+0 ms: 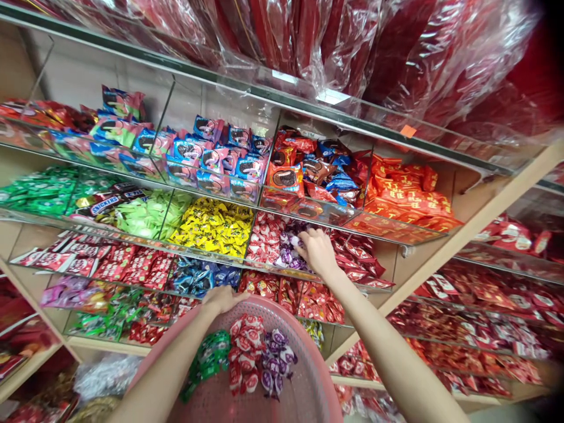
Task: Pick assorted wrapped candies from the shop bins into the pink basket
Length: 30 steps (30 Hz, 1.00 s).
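Observation:
My left hand [224, 299] grips the far rim of a pink plastic basket [315, 346]. Inside the basket lie green-wrapped candies [214, 352], red-and-white wrapped candies [247, 346] and purple-and-white wrapped candies [277, 361], in separate groups. My right hand [316, 251] reaches into a shelf compartment of purple-and-white candies [288, 249]. Its fingers are bent and closed at one of those candies; the fingertips are partly hidden. Red-and-white candies [264, 235] lie just left of that hand, and dark red packets [356, 255] to its right.
Glass dividers and front panels [220, 191] split the tiered shelves. Yellow candies [215, 226], blue-and-pink cookie packs [207, 153] and orange-red packets [409, 191] fill nearby compartments. Plastic-wrapped red goods [299, 35] hang over the top. A wooden upright [440, 235] stands at right.

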### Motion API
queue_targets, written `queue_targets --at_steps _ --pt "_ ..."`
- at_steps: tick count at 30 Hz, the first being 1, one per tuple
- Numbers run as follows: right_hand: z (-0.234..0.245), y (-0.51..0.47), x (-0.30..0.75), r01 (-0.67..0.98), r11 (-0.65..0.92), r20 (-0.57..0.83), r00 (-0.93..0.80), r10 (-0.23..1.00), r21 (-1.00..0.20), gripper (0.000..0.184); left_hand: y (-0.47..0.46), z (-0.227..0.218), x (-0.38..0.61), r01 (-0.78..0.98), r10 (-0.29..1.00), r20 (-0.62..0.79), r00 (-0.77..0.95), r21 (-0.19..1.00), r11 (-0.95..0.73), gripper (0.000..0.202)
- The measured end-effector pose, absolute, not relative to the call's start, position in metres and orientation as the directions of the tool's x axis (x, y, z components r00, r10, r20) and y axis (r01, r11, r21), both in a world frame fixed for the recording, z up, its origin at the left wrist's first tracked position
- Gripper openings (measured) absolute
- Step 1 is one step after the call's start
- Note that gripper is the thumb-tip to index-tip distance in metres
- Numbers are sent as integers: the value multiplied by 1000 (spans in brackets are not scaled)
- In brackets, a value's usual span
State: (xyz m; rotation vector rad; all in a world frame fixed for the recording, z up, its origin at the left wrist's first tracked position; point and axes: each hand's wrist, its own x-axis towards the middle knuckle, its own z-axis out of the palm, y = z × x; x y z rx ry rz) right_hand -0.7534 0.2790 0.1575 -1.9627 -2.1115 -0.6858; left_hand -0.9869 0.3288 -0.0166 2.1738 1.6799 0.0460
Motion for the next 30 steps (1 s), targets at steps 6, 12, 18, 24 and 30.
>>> queue_targets --at_steps 6,12,18,24,30 --pt "138 213 -760 983 181 458 -147 877 -31 22 332 -20 -987 928 930 -232 285 311 -206 83" --pt "58 171 -766 971 118 112 -96 989 -207 10 330 -14 -986 931 926 -243 290 298 -213 83" --pt "-4 137 -781 990 60 -171 -81 982 -128 22 331 -13 -985 935 921 -263 288 284 -211 81" --pt "-51 119 -806 969 239 -373 -202 906 56 36 333 -17 -985 935 925 -253 282 287 -206 81" --pt "-62 125 -806 956 249 -270 -201 942 155 28 331 -13 -985 933 921 -262 289 292 -210 79"
